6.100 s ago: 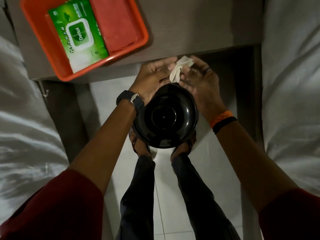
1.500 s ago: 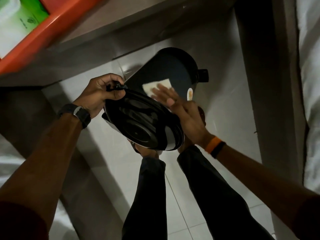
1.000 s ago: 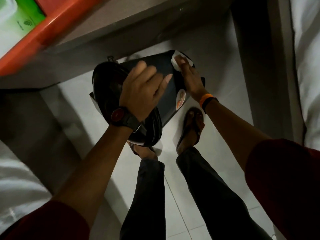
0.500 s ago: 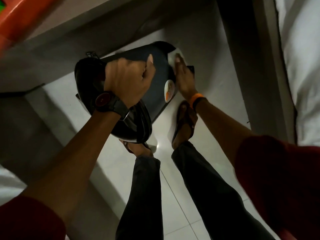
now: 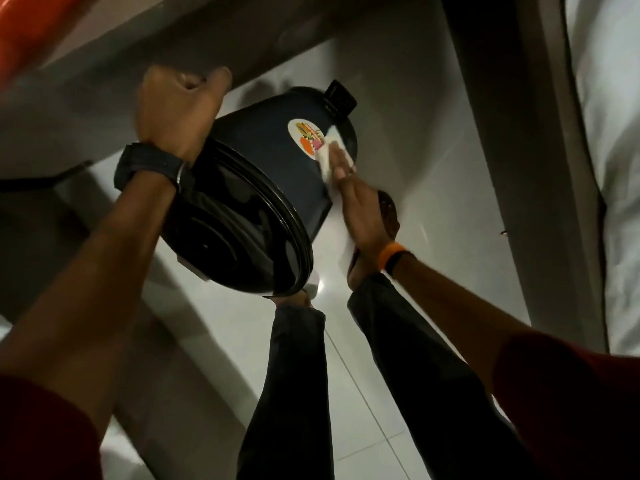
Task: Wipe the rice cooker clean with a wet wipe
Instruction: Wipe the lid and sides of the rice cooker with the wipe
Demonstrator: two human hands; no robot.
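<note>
The round, dark, glossy rice cooker (image 5: 266,188) is held up in the air above the pale tiled floor (image 5: 363,393), tipped on its side so that its ribbed black end faces the camera and its smooth wall faces up and to the right; a small black handle (image 5: 341,98) juts from the far rim, and a round white sticker with orange and yellow print (image 5: 306,136) sits on the wall. The left hand (image 5: 176,109), a black watch (image 5: 149,166) on its wrist, grips the cooker at its upper left edge; its fingers (image 5: 216,81) curl around that edge, closed on it. The right hand (image 5: 360,209), with an orange and a black band (image 5: 393,256) at the wrist, lies flat against the wall just beside the sticker; its fingers (image 5: 341,159) are extended and held together, pressing a white wet wipe (image 5: 329,147) against the cooker. Under the cooker stand two legs in dark trousers (image 5: 415,375); the grey tabletop (image 5: 114,39) edge runs across the upper left, with a strip of orange tray (image 5: 24,26) in the corner; white bedding (image 5: 609,133) fills the right side.
</note>
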